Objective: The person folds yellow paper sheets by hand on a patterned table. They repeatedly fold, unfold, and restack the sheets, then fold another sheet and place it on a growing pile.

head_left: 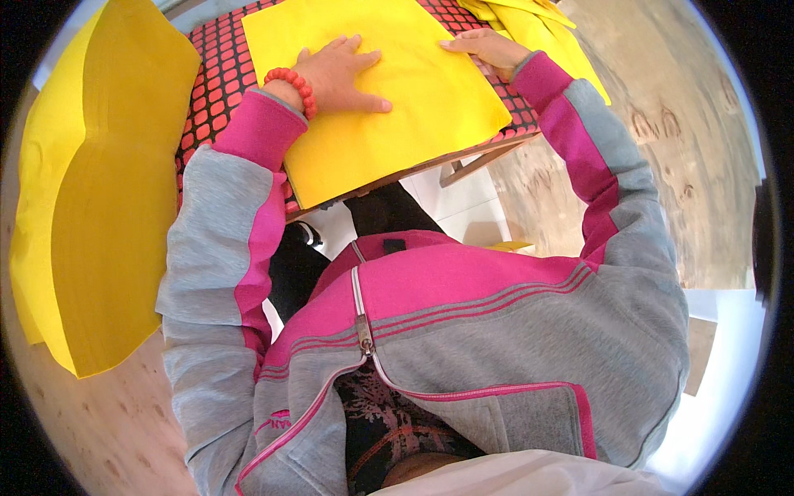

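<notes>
While our left hand (pixel 343 74) presses flat, fingers spread, on yellow square fabric sheet (pixel 397 107) atop red-black grid counter (pixel 217 74), right hand (pixel 488 45) rests open at far edge; uneven push risks wrinkling, sheet overhanging near edge may slide off.

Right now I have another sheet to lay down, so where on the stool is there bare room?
Little. The yellow sheet covers most of the red-and-black mat, with the left hand and right hand flat on it. Bare strips: mat left of the sheet, beside the big yellow stack, and a corner under the right sleeve.
</notes>
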{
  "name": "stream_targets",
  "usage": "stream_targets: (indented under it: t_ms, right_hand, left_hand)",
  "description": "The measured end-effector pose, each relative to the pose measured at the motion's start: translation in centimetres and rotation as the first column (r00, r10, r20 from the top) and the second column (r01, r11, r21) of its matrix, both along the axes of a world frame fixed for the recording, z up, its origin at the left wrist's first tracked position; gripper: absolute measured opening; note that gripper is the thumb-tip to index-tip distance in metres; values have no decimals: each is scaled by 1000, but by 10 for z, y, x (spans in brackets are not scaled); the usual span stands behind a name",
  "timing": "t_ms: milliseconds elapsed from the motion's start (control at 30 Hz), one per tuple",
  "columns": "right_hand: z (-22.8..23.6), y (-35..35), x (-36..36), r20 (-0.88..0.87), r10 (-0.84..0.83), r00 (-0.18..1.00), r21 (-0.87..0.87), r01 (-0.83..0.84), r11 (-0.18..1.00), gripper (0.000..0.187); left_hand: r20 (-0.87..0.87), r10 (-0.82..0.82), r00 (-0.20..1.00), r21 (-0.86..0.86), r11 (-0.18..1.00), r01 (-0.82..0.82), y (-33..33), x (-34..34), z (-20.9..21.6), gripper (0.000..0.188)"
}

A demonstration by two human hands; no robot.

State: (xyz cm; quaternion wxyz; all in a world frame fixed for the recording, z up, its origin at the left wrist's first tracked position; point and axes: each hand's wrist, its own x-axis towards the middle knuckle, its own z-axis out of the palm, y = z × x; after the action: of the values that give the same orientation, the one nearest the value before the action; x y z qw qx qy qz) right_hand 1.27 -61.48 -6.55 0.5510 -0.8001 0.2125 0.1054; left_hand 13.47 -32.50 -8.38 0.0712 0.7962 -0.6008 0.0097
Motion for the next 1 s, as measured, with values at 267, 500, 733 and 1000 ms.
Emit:
stream_targets:
  t_ms: [267, 500, 733, 1000]
  right_hand:
    - [-7, 48, 11, 328, 654, 682, -940, 308, 150, 17]
    - [3, 36, 21, 190, 403, 895, -919, 19, 393, 19]
    - [4, -16, 69, -57, 30, 998, 213, -17, 977, 39]
    - [-17, 9, 83, 108, 597, 795, -964, 230, -132, 38]
  left_hand:
    - [196, -99, 975, -141, 982, 128, 0, -4, 7, 89]
    - [-100, -19, 995, 21, 1000, 21, -3, -9, 2, 86]
    - [-85, -34, 996, -14, 999, 33, 0, -6, 2, 86]
    - [33, 83, 996, -36, 996, -82, 2, 0, 5, 86]
